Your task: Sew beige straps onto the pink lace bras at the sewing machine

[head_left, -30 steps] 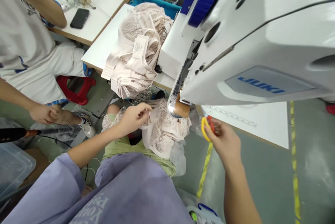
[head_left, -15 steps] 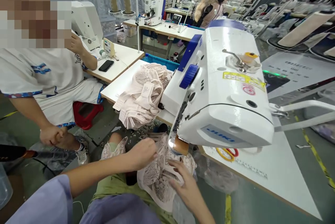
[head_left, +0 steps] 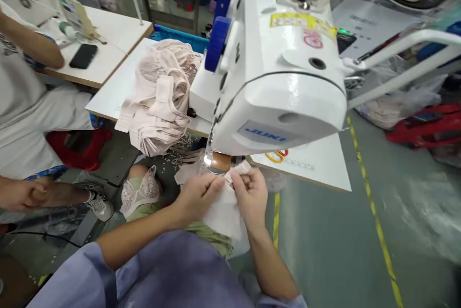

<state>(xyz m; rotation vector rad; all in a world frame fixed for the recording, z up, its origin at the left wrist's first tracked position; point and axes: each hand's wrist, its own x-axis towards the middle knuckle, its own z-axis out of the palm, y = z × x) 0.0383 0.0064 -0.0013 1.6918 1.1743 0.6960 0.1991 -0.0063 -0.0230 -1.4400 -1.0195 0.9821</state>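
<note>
Just below the needle area of a white sewing machine (head_left: 288, 92), both my hands hold a pale pink garment (head_left: 225, 212). My left hand (head_left: 198, 197) pinches its fabric between thumb and fingers. Fingers curled, my right hand (head_left: 252, 195) grips a strap end (head_left: 239, 168) of the same garment near the machine's front. The rest of the garment hangs down over my lap. A lace bra (head_left: 141, 190) lies on my knee to the left. Left of the machine, a pile of pale pink bras (head_left: 162, 96) rests on the table.
A person's leg in white shorts (head_left: 29, 140) and hands are at the left, beside a red stool (head_left: 77, 147). A phone (head_left: 83, 56) lies on the neighbouring table (head_left: 111, 34). Scissors (head_left: 275, 155) lie on the table right of the machine head.
The view has tilted down and closer to the machine. My hands, apart before, have come together at the garment and now grip it; its strap end has been raised to the machine's front.
</note>
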